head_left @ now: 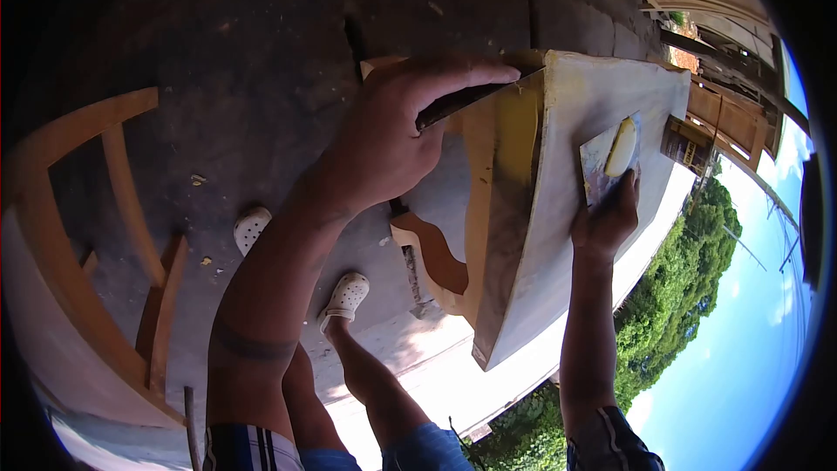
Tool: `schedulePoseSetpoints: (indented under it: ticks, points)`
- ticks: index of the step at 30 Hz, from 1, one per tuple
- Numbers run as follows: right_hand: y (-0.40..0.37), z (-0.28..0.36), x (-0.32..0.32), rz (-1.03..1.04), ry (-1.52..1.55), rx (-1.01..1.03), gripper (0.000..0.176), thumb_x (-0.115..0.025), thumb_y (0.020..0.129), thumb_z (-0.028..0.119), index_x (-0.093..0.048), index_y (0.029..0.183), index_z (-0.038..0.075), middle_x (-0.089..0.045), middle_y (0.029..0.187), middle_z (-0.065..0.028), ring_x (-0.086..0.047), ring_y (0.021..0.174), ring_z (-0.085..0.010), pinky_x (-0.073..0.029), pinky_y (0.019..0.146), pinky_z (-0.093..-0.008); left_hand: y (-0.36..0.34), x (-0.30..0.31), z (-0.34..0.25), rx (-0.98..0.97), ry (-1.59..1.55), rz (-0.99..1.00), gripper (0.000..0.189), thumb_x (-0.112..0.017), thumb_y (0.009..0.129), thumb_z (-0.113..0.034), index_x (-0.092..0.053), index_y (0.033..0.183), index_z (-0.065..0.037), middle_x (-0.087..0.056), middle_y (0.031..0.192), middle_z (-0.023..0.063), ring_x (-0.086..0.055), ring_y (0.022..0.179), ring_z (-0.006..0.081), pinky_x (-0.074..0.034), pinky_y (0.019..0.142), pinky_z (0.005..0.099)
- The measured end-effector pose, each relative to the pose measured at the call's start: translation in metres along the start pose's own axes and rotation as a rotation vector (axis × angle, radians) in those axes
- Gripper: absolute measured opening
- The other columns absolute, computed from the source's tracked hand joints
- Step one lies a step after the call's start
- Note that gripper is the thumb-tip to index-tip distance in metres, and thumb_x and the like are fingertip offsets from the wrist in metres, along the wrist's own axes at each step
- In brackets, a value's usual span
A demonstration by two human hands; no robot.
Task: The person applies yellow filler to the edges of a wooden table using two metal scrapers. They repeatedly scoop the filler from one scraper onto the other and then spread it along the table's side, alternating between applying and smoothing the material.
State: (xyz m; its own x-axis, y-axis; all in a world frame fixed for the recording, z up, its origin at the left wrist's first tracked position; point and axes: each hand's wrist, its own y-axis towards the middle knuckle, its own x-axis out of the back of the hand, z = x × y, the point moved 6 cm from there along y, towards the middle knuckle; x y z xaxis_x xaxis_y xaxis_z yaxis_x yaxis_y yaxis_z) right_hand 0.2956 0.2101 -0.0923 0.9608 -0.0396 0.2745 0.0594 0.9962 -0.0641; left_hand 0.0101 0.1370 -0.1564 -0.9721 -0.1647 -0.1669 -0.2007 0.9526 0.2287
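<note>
A pale wooden panel point(567, 235) with a scalloped apron point(436, 257) is seen tipped on edge on the concrete floor point(244, 52), in the middle of the view. Against its upper edge a dark putty knife point(462, 101) is pressed, and the left hand point(392, 139) is closed firmly around the handle. On the panel's broad face a small board point(602, 166) carrying a dab of cream filler point(621, 146) is pinched from below by the right hand point(606, 222), fingers shut on it.

Judging by the yellowish smear beside the blade, filler is being worked into the edge. The blade is probably best laid at a low angle and drawn along the edge in one even pass, so that little excess is left standing. The board is best held close by for reloading.

A white clog point(345, 296) is seen on the floor below, and a bare chair frame point(78, 209) well apart at the left.
</note>
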Motion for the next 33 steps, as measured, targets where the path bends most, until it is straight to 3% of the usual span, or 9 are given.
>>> schedulePoseSetpoints:
  ticks: [2,4,9,12,15,20,23,26,33]
  points:
    - [0.0,0.0,-0.007,-0.011,0.256,-0.085,0.037,-0.035,0.094,0.015,-0.038,0.123,-0.007,-0.047,0.12,-0.0148,-0.047,0.112,-0.0227,-0.032,0.101,-0.0342,-0.003,-0.007,0.0,-0.048,0.029,0.062,0.058,-0.043,0.065,0.024,-0.063,0.11,-0.008,-0.061,0.115,0.0093,-0.056,0.111,0.022,-0.044,0.096,0.0329]
    - [-0.004,0.019,-0.008,0.104,-0.597,0.41,0.034,-0.035,0.094,0.014,-0.04,0.122,-0.006,-0.048,0.118,-0.0144,-0.048,0.111,-0.0225,-0.034,0.1,-0.0338,-0.024,-0.024,-0.006,0.007,0.045,0.121,0.057,-0.046,0.065,0.023,-0.063,0.11,-0.008,-0.061,0.113,0.0091,-0.057,0.109,0.0231,-0.045,0.094,0.0332]
    - [0.004,-0.004,0.0,0.097,0.191,0.002,0.031,-0.038,0.095,0.016,-0.044,0.121,0.0,-0.053,0.113,-0.0115,-0.052,0.106,-0.0204,-0.042,0.093,-0.0341,-0.114,-0.082,-0.013,0.077,-0.018,0.231,0.058,-0.046,0.064,0.024,-0.062,0.111,-0.006,-0.061,0.113,0.0104,-0.058,0.108,0.025,-0.046,0.094,0.0348]
    - [0.0,-0.001,-0.007,0.053,0.188,-0.007,0.03,-0.032,0.097,0.01,-0.046,0.119,-0.003,-0.051,0.112,-0.0086,-0.049,0.105,-0.0151,-0.036,0.096,-0.0285,-0.154,-0.08,-0.001,0.194,-0.351,0.05,0.056,-0.046,0.067,0.021,-0.06,0.114,-0.006,-0.059,0.116,0.0109,-0.059,0.105,0.0267,-0.047,0.093,0.0375]
    - [-0.004,0.006,-0.009,0.036,0.187,-0.008,0.031,-0.032,0.098,0.015,-0.045,0.121,-0.002,-0.05,0.114,-0.0084,-0.048,0.106,-0.0139,-0.036,0.096,-0.0298,-0.163,-0.055,0.05,0.612,-1.059,-0.228,0.065,-0.049,0.062,0.012,-0.045,0.126,0.003,-0.059,0.112,0.0164,-0.058,0.107,0.026,-0.046,0.094,0.0368]
    - [0.001,0.001,-0.003,-0.011,0.151,-0.018,0.032,-0.029,0.096,0.006,-0.043,0.122,-0.004,-0.051,0.115,-0.0111,-0.05,0.106,-0.0174,-0.034,0.099,-0.0291,-0.129,-0.082,0.116,0.764,-1.358,-0.001,0.072,-0.051,0.061,0.006,-0.036,0.132,0.003,-0.058,0.115,0.0166,-0.06,0.103,0.0264,-0.047,0.093,0.0396]
    - [0.001,0.001,-0.007,0.063,0.102,0.0,0.034,-0.036,0.095,0.019,-0.042,0.123,0.0,-0.049,0.119,-0.0104,-0.049,0.11,-0.0194,-0.035,0.097,-0.0335,-0.112,-0.089,0.119,0.813,-1.363,0.05,0.073,-0.052,0.061,0.006,-0.036,0.132,0.002,-0.058,0.115,0.016,-0.06,0.102,0.0261,-0.047,0.092,0.0399]
    - [-0.007,0.01,-0.012,-0.061,0.085,0.046,0.05,-0.048,0.08,0.012,-0.039,0.123,-0.012,-0.047,0.123,-0.0202,-0.045,0.116,-0.0259,-0.032,0.101,-0.0351,-0.1,-0.091,0.119,0.787,-1.384,0.071,0.071,-0.052,0.061,0.006,-0.038,0.131,0.002,-0.058,0.114,0.0164,-0.06,0.102,0.0261,-0.048,0.091,0.0401]
    - [-0.008,0.016,0.001,0.063,-0.812,0.502,0.058,-0.058,0.076,0.012,-0.04,0.124,-0.016,-0.053,0.119,-0.0262,-0.051,0.113,-0.0328,-0.036,0.1,-0.0367,-0.08,-0.088,0.113,0.743,-1.424,0.189,0.069,-0.055,0.058,0.009,-0.043,0.126,0.004,-0.06,0.109,0.0179,-0.061,0.099,0.0291,-0.049,0.089,0.0399]
